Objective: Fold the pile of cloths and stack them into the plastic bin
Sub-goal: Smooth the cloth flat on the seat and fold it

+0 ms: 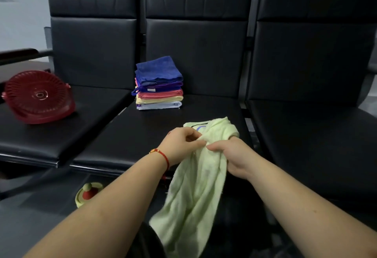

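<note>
1. The soft pale green cloth [195, 184] is hanging in front of the person, over the front edge of the middle black padded seat [142, 135]. Its top is bunched between both hands, and its lower part is drooping down toward the floor.
2. Far to the left, the round red plastic bin [38, 99] is lying tipped on the next seat, well apart from the cloth.
3. Near the back of the middle seat, a neat stack of folded cloths [159, 84] is sitting, with a blue one on top.
4. The left hand [181, 143], with a red string bracelet [163, 155] at the wrist, is pinching the bunched top of the cloth with curled fingers.
5. The right hand [230, 153] is gripping the cloth just beside it, fingers curled round the fabric.
6. The cloth looks light, floppy and easy to wrinkle. It will probably not slip. Taking hold of two top corners looks best, so it can hang flat for folding.
</note>
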A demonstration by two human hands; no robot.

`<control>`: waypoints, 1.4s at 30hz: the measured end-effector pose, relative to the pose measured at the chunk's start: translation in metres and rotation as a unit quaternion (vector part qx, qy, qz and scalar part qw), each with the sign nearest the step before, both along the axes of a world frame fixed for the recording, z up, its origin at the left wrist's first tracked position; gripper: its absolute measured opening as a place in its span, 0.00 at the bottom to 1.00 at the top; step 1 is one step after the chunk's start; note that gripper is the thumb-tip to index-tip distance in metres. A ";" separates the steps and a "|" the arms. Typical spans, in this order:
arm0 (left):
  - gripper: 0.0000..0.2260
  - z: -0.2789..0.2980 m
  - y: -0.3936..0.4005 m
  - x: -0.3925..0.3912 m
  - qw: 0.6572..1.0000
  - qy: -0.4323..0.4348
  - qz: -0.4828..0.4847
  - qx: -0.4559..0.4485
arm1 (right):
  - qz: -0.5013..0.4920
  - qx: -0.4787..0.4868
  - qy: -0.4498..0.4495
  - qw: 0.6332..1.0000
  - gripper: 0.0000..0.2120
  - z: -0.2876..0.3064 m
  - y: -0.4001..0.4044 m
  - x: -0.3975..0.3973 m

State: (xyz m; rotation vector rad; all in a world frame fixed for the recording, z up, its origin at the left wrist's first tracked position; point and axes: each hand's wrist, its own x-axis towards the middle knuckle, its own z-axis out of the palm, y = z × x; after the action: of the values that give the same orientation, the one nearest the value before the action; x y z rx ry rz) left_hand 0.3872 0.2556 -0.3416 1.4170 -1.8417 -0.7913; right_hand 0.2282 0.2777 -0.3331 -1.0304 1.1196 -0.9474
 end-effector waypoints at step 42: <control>0.21 0.058 0.024 0.091 0.940 0.314 0.112 0.071 | -0.098 0.021 0.085 0.991 0.16 0.067 0.042 -0.127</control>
State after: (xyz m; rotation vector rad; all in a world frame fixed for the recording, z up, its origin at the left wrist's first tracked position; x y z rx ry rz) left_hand 0.4780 0.2797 -0.2831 1.2365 -1.1333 -1.1170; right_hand 0.1014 0.3200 -0.2657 -0.9941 1.3972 -1.0008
